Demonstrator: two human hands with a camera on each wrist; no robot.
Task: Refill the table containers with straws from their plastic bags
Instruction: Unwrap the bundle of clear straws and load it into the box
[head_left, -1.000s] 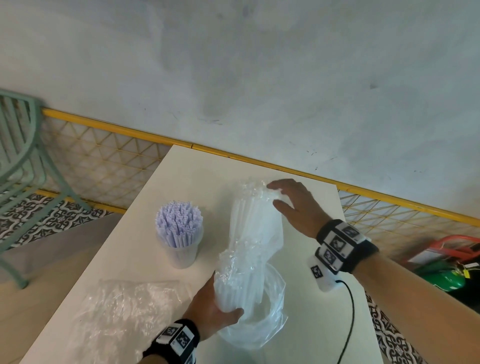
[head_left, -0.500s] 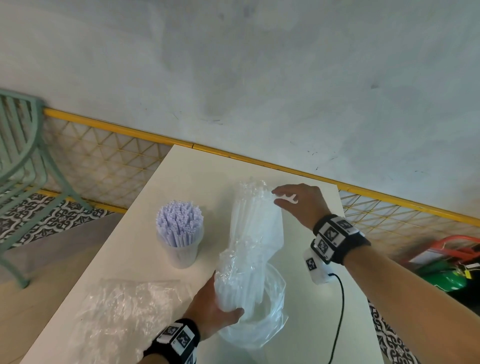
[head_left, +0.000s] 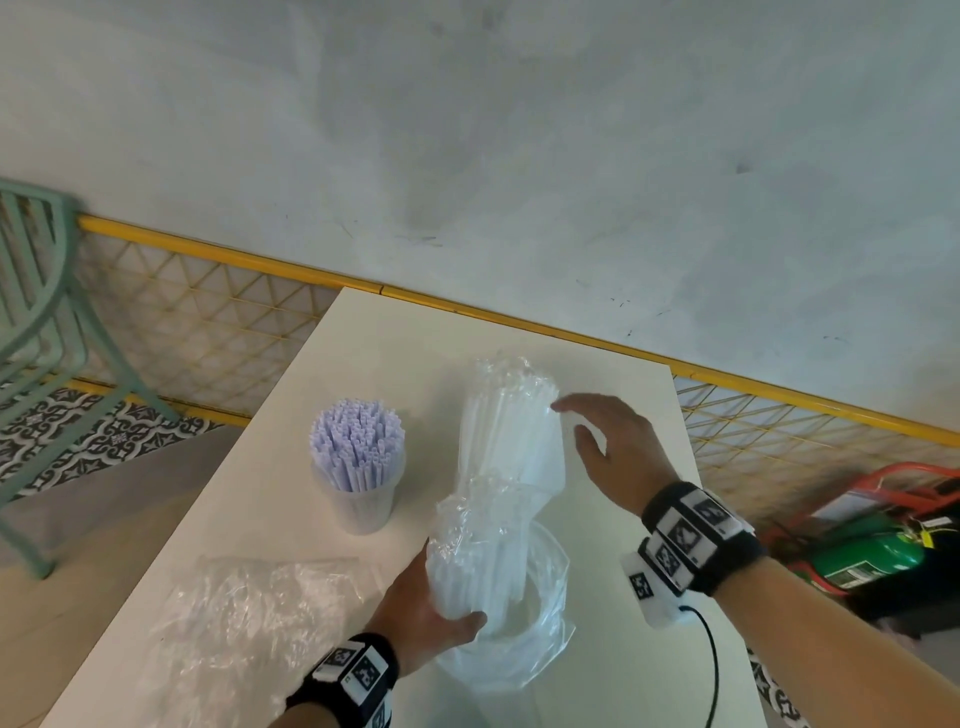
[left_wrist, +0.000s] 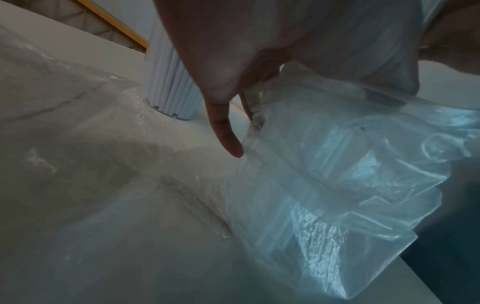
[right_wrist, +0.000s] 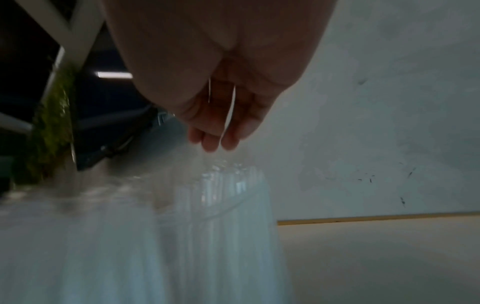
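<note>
On the surface (head_left: 613, 691), centre: left hand (head_left: 421, 618) grips bagged straws (head_left: 506, 452) low; right hand (head_left: 610, 452) open beside their top. Light, slippery film, loose bundle; likely best held around the middle.

A: Backdrop?
B: Pale grey wall (head_left: 519, 130), scuffed, with a yellow rail (head_left: 519, 319) along its base and yellow lattice mesh (head_left: 197, 306) under it.
A: Furniture, floor?
B: White table (head_left: 415, 353) against the wall. Mint green chair (head_left: 36, 312) far left, standing on black-and-white patterned tiles (head_left: 104, 436).
</note>
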